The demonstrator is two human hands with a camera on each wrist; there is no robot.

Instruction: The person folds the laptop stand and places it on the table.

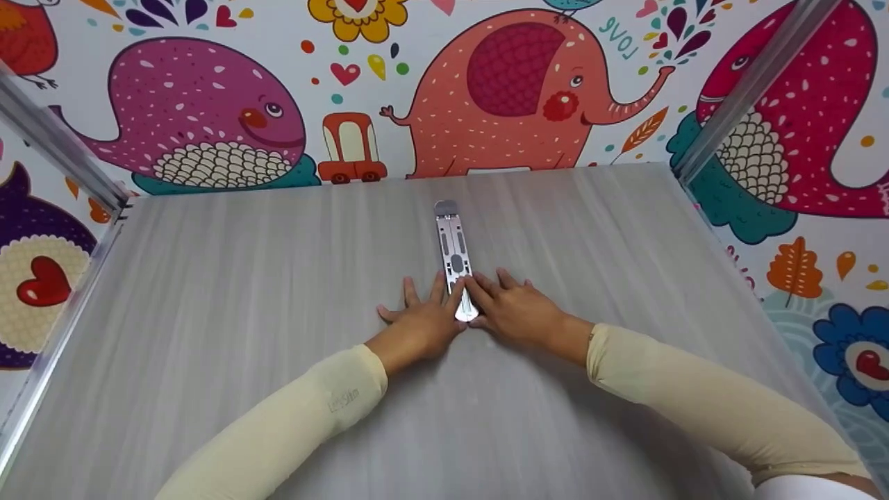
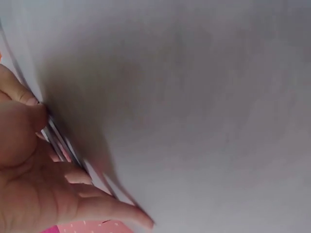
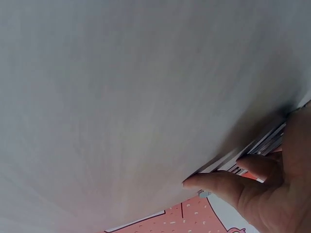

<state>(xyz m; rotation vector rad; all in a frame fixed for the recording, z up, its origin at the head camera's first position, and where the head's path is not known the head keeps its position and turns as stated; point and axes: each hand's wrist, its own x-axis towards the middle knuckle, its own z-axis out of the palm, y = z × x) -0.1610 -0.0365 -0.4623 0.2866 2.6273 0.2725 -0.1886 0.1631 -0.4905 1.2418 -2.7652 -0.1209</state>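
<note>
A slim, flat silver metal piece [image 1: 453, 239] with slots, an oval cutout and a grey rounded far end lies lengthwise on the table; it looks like a folded stand. At its near end, my left hand [image 1: 424, 319] has its fingers spread, with index finger and thumb touching the left side. From the right, my right hand [image 1: 521, 310] reaches the same end with fingers extended, index fingertip right at the edge. Both wrist views show the metal piece edge-on: its thin layered side [image 2: 60, 141] behind the left fingers, and its edge [image 3: 267, 141] by the right fingers.
The grey wood-grain table [image 1: 264, 278] runs back to a wall panel [image 1: 347, 90] printed with cartoon animals. Metal posts stand at the back left [image 1: 59, 135] and back right [image 1: 757, 90] corners. Cream sleeves [image 1: 298, 410] cover both forearms.
</note>
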